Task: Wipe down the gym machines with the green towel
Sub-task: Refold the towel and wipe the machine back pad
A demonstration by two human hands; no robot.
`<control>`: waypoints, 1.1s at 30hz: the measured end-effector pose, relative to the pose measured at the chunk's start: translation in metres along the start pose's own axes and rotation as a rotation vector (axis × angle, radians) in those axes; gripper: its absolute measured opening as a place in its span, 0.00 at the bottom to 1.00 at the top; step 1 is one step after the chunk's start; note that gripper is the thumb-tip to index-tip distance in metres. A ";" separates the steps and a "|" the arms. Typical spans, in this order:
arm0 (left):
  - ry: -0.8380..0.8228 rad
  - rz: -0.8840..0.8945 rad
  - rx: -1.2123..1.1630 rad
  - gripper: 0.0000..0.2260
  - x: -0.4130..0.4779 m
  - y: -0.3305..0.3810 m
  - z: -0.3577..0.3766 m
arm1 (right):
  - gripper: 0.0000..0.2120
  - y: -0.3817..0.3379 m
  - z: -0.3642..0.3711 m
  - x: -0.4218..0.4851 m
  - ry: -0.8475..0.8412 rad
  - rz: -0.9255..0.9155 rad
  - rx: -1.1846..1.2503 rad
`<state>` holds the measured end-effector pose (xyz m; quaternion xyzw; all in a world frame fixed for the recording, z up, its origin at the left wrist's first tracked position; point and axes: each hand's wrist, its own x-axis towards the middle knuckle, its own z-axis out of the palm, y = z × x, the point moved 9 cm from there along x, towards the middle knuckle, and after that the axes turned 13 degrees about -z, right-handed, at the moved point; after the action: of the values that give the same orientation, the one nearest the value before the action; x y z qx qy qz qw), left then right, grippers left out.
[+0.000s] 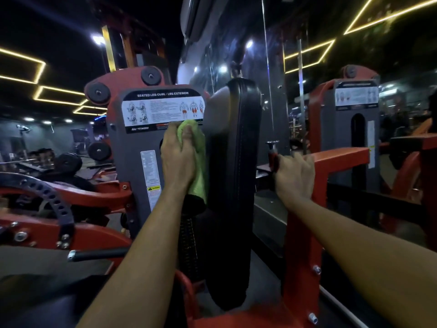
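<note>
Head camera: the left grip [178,159] is closed around the green towel [201,147], fingers and thumb bunching the cloth. One fold pokes out above the knuckles and a longer flap hangs down below the grip. The towel is pressed against the leg curl machine [132,176], where its grey shroud meets the black back pad [234,185]. That pad stands upright just to the right of this grip. Directly above the left grip sits the instruction placard [163,110], headed "SEATED LEG CURL / LEG EXTESION", and the towel's top edge overlaps the placard's lower right corner. Just left of the grip and lower, a white data sticker [148,166] and a yellow warning label [153,194] are stuck on the shroud.

The right grip [294,176] is wrapped over the top of the red frame [300,245], fingers curled over its far edge, with nothing else in it. Just left of it stands a red pull pin [273,157] with a chrome top; whether the thumb touches the pin cannot be told. The back pad stands between the two grips. Beyond the right grip a mirrored wall [354,107] shows a second shroud and placard. Far to the left of the left grip and lower, a black perforated arc [55,200] curves over a red arm. A black handle [94,254] with a chrome tip lies below that arc. Yellow light strips [23,67] cross the dark ceiling high above both grips.
</note>
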<state>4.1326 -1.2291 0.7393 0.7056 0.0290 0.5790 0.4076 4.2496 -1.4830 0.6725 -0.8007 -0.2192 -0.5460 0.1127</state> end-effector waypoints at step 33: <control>-0.904 -0.417 0.106 0.08 0.228 0.191 -0.092 | 0.10 -0.168 -0.162 0.314 -0.852 0.082 1.253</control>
<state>4.0474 -1.1900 1.0364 0.8848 0.0192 0.1190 0.4502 4.1329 -1.3317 1.0138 -0.7362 -0.4831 0.0418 0.4721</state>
